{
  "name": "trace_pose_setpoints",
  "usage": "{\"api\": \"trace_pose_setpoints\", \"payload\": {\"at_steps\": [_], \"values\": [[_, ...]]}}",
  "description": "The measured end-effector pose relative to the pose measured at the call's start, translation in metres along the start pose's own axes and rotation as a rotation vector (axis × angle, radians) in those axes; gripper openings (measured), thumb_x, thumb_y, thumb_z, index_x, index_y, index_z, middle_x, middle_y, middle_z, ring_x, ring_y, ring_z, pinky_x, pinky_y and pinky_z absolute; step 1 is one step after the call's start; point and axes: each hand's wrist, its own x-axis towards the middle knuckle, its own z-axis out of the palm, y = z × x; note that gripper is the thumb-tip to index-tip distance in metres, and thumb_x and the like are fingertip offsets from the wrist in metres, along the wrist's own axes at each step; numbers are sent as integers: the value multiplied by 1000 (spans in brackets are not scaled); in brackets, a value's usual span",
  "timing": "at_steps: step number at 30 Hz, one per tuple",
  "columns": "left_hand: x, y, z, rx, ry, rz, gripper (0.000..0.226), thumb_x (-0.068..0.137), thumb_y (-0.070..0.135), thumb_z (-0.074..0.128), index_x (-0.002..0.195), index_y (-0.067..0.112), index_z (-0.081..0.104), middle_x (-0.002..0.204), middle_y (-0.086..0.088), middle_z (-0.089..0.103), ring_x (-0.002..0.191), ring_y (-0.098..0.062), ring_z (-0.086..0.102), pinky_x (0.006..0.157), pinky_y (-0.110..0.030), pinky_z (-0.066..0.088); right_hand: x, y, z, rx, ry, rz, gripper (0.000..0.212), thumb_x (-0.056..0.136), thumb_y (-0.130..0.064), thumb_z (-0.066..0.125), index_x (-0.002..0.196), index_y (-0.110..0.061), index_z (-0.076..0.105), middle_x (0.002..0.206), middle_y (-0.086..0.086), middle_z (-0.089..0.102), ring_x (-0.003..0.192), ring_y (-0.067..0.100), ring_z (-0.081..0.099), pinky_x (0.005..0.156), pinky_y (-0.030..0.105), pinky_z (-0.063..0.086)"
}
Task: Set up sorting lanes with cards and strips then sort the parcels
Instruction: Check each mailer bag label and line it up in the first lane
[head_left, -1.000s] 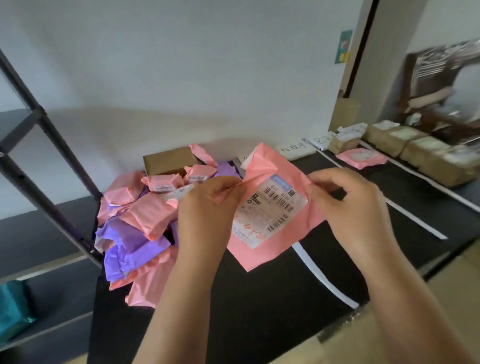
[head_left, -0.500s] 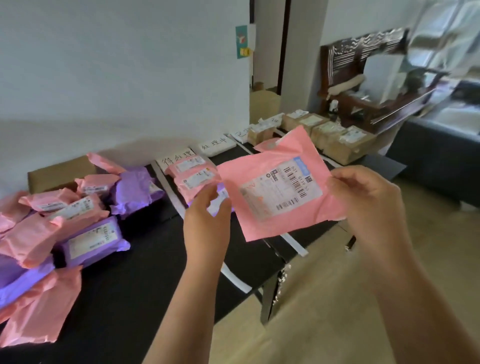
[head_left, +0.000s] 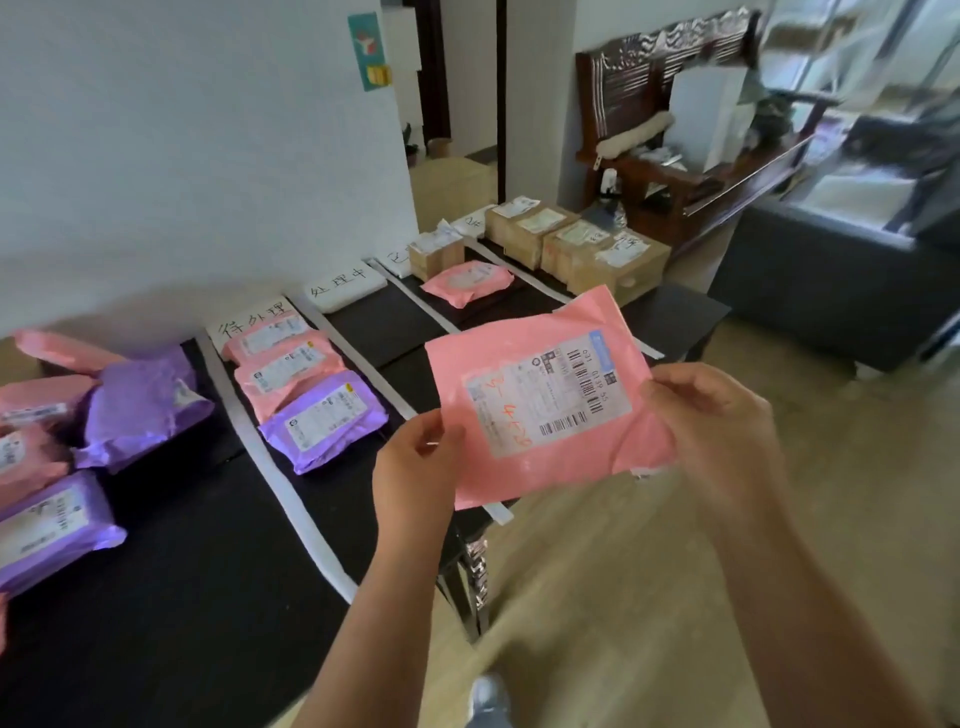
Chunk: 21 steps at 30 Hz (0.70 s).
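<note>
Holding pink parcel (head_left: 545, 410) in the air over the counter's (head_left: 197, 597) near edge, label facing camera. Left hand (head_left: 415, 467) pinches its lower-left corner, fingers clamped on it; right hand (head_left: 717, 431) grips the right edge, fingers curled round it. White strips (head_left: 283, 483) split counter into lanes, handwritten cards (head_left: 252, 318) at wall end. Pink and purple parcels (head_left: 140, 405) piled left; cardboard boxes (head_left: 587, 244) in far lane.

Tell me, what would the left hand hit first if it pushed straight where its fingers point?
Beyond the pink parcel it pinches, the left hand probably meets the black table near a white strip; depth is unclear.
</note>
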Motion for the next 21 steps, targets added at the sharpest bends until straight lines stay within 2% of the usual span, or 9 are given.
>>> {"api": "trace_pose_setpoints", "payload": {"at_steps": [2, 4, 8, 9, 11, 13, 16, 21], "values": [[16, 4, 15, 7, 8, -13, 28, 96, 33, 61, 124, 29, 66, 93, 27, 59, 89, 4, 56, 68, -18, 41, 22, 10, 3, -31, -15, 14, 27, 87, -7, 69, 77, -31, 71, 85, -8, 73, 67, -4, 63, 58, 7, 45], [36, 8, 29, 17, 11, -10, 26, 96, 31, 61, 121, 29, 68, 91, 27, 59, 84, 8, 54, 67, -17, 39, 46, 19, 10, -79, -54, 25, 25, 89, -13, 68, 77, -35, 71, 81, -19, 72, 70, -7, 65, 53, 7, 44], [91, 23, 54, -10, 25, -25, 17, 94, 28, 64, 111, 33, 67, 97, 20, 64, 85, 4, 56, 71, -23, 44, 104, 29, 32, -216, -149, 32, 31, 93, -24, 61, 84, -53, 67, 84, -26, 69, 76, -4, 65, 57, 22, 51], [106, 28, 60, -13, 39, -31, 14, 93, 28, 65, 106, 34, 65, 95, 21, 63, 84, 3, 57, 68, -22, 44, 120, 33, 39, -240, -163, 33, 31, 94, -23, 59, 89, -53, 66, 85, -24, 68, 78, -2, 66, 58, 22, 51], [133, 38, 72, -11, 70, -34, 12, 92, 29, 68, 101, 33, 61, 93, 21, 62, 83, 2, 57, 64, -21, 43, 150, 39, 50, -265, -172, 59, 29, 95, -23, 58, 114, -45, 66, 90, -18, 67, 83, 3, 66, 58, 20, 48], [157, 48, 84, -15, 92, -22, 13, 90, 29, 70, 98, 30, 60, 92, 18, 62, 82, 1, 58, 63, -21, 42, 176, 45, 61, -281, -150, 99, 40, 94, -22, 61, 133, -34, 58, 93, -18, 62, 84, 3, 62, 60, 21, 45], [190, 56, 100, -3, 122, -10, 9, 89, 28, 70, 93, 27, 62, 89, 15, 62, 79, 0, 57, 60, -21, 39, 207, 56, 76, -267, -138, 133, 54, 89, -13, 66, 138, -30, 52, 93, -16, 59, 82, 5, 60, 62, 26, 47], [234, 57, 118, -22, 152, -27, 5, 89, 27, 69, 91, 29, 65, 89, 16, 64, 81, 0, 59, 61, -21, 39, 257, 78, 106, -297, -173, 140, 48, 89, -17, 71, 130, -35, 53, 93, -17, 58, 79, 4, 62, 55, 18, 46]]}}
